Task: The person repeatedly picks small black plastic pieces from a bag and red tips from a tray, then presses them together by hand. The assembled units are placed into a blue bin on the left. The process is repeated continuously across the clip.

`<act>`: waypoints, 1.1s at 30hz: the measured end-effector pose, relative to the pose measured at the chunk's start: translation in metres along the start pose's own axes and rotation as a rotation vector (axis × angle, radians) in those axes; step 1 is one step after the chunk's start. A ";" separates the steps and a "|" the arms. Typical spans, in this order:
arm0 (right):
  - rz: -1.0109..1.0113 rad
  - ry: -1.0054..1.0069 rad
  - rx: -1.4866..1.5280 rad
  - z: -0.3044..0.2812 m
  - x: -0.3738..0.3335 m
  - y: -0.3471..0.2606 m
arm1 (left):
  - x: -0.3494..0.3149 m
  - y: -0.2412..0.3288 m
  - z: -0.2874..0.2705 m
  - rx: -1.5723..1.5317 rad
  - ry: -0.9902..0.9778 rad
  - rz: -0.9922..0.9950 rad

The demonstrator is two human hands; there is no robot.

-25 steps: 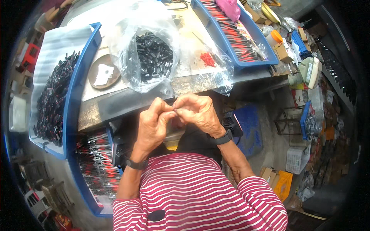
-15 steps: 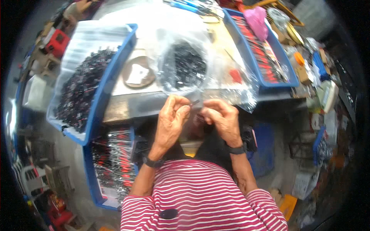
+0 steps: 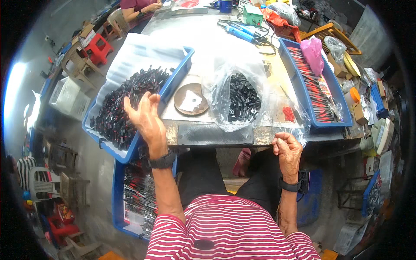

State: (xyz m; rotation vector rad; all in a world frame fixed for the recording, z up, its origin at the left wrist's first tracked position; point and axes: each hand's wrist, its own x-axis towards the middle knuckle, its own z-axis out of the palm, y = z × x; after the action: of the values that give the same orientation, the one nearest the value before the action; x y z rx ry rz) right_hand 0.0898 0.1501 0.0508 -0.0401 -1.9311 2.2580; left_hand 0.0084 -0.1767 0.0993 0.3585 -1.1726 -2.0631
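My left hand (image 3: 147, 121) is raised at the near edge of a blue bin (image 3: 178, 76) with a white liner, its fingers spread and nothing visible in them. Small dark parts (image 3: 130, 99), some showing red, are heaped in that bin. My right hand (image 3: 287, 151) is closed by the table's front edge, thumb against curled fingers; whatever it pinches is hidden or too small to name. Between the hands, a clear plastic bag (image 3: 214, 93) stands on the table, holding many small black plastic pieces (image 3: 243, 97).
A round brown dish (image 3: 201, 108) holds a white scrap. Small red bits (image 3: 288, 114) lie right of the bag. A blue tray (image 3: 320, 123) contains red-and-black slender items. Farther back are blue hand tools (image 3: 242, 34) with cables. Another person's arm (image 3: 145, 9) shows at the far left.
My hands were together before the bag, the left pinching a small dark piece. They have parted: the left moved to the bin and opened, the right moved right. The piece no longer shows.
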 end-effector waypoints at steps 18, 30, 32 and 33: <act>-0.291 0.372 -0.824 -0.056 0.048 0.027 | -0.103 -0.042 0.017 0.410 -0.727 -0.191; -0.358 0.294 -1.154 -0.055 0.074 0.042 | -0.120 -0.049 0.020 0.458 -0.830 -0.210; -0.364 0.278 -1.194 -0.055 0.076 0.044 | -0.121 -0.050 0.020 0.462 -0.829 -0.222; -0.365 0.271 -1.223 -0.054 0.078 0.044 | -0.121 -0.050 0.020 0.472 -0.826 -0.227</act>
State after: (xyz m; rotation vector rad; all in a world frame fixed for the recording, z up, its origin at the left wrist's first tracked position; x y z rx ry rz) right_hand 0.0155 0.2082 0.0053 -0.1196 -2.5248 0.5847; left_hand 0.0588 -0.0621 0.0557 -0.1965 -2.2093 -2.1674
